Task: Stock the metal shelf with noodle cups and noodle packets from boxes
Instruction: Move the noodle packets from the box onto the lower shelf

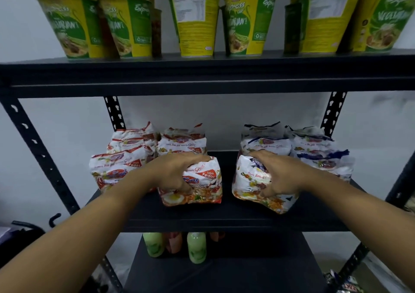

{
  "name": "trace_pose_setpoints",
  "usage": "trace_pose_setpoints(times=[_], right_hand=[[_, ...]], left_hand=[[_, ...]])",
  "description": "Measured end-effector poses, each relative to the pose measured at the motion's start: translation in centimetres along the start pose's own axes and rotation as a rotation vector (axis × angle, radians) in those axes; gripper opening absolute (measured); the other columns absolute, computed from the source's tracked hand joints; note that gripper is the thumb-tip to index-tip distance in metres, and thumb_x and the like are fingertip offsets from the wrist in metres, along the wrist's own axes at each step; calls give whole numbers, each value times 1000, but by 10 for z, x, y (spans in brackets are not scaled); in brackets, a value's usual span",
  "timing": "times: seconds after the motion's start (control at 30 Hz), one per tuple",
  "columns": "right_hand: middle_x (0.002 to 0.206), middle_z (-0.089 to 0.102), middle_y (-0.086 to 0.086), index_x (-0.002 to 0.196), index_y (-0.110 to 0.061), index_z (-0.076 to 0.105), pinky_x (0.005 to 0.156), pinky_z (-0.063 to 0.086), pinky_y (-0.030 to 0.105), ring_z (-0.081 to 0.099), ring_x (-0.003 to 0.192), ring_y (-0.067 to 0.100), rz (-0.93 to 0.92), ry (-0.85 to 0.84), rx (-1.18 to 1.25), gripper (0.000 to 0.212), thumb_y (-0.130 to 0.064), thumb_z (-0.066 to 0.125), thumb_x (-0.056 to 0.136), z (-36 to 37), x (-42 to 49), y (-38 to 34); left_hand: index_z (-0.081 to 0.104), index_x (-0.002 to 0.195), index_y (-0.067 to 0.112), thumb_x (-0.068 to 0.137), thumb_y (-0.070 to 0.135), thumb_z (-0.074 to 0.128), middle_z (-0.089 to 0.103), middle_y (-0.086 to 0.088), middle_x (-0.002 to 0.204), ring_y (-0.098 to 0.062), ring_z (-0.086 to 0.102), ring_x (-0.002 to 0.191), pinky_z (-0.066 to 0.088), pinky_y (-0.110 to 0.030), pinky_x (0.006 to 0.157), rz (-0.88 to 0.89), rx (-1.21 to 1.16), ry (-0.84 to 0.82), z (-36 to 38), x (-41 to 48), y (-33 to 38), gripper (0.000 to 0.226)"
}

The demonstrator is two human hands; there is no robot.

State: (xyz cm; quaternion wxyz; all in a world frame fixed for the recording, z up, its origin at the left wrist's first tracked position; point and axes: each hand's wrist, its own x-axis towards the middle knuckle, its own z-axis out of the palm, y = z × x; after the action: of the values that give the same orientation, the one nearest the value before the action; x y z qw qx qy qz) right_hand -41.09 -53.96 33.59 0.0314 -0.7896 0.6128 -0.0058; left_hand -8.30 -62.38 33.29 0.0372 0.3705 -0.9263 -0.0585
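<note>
**A packet in each hand, middle shelf**

The left hand (177, 173) curls over a red packet (197, 190), fingers wrapped on its top. The right hand (279, 175) grips a blue packet (249, 184) the same way. Both packets sit at the front of the shelf (224, 216) — red stacks (125, 157) behind left, blue stacks (314, 153) behind right. Cups (195, 23) line the board above; bottles (196, 247) stand below.

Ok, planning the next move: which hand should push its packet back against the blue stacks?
Probably right: right hand grips the blue packet before the blue stacks; left hand holds a red packet.
</note>
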Motion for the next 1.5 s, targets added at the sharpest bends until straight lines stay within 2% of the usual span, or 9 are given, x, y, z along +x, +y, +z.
trace_pose_setpoints(times=[0.23,0.3,0.4,0.53,0.63,0.73,0.87,1.03,1.5], right_hand=[[155,30,-13,160,-41,8,104,37,28,36,134,10,-94,-1,-137,109,-55,78,77,24,14,4],[161,27,-13,160,-42,2,115,29,37,30,142,13,-70,59,-189,108,-58,73,79,34,11,3],[164,29,-6,158,-41,-4,114,26,49,30,146,22,3,213,-331,108,-67,66,79,46,-2,1],[157,40,4,157,-32,28,107,29,69,36,143,37,132,455,-330,104,-63,77,71,76,-22,-13],[165,23,4,161,-36,16,104,25,77,17,151,43,227,442,-274,102,-64,69,79,96,-26,-26],[165,21,6,162,-39,9,99,28,78,13,151,43,281,421,-215,106,-64,70,80,110,-21,-31],[160,31,7,159,-35,27,93,35,70,25,145,43,298,443,-220,104,-65,76,73,116,-14,-25],[155,38,6,154,-33,36,88,40,68,32,141,42,297,481,-189,101,-64,81,68,119,-1,-13],[146,42,10,150,-30,40,86,43,68,34,137,44,287,507,-174,100,-61,84,66,119,27,20]], left_hand=[[5,161,48,84,42,82,37,8,162,-18,43,140,42,-38,107,12,172,-95,13,-3,-19,109],[-8,157,53,88,47,76,27,6,167,-23,37,145,41,-46,110,-9,234,-99,22,-6,-19,109],[-16,157,53,89,59,69,17,6,169,-25,25,152,27,-60,118,-94,289,4,32,-17,-14,108],[7,162,45,85,82,45,25,2,168,-27,20,155,15,-69,120,-194,274,335,59,-36,3,94],[20,160,43,85,83,45,33,1,164,-30,26,153,16,-72,117,-255,238,482,93,-37,17,88],[24,158,46,81,87,45,39,-1,160,-34,31,149,13,-76,115,-343,220,513,112,-24,26,90],[36,151,51,74,92,42,41,-1,157,-35,29,149,10,-78,112,-439,132,583,122,-8,36,88],[51,140,45,68,84,65,48,-3,148,-36,36,143,16,-78,109,-487,164,634,129,5,31,83],[53,136,40,71,78,69,55,-7,139,-38,42,134,23,-79,107,-457,227,676,130,34,-9,77]])
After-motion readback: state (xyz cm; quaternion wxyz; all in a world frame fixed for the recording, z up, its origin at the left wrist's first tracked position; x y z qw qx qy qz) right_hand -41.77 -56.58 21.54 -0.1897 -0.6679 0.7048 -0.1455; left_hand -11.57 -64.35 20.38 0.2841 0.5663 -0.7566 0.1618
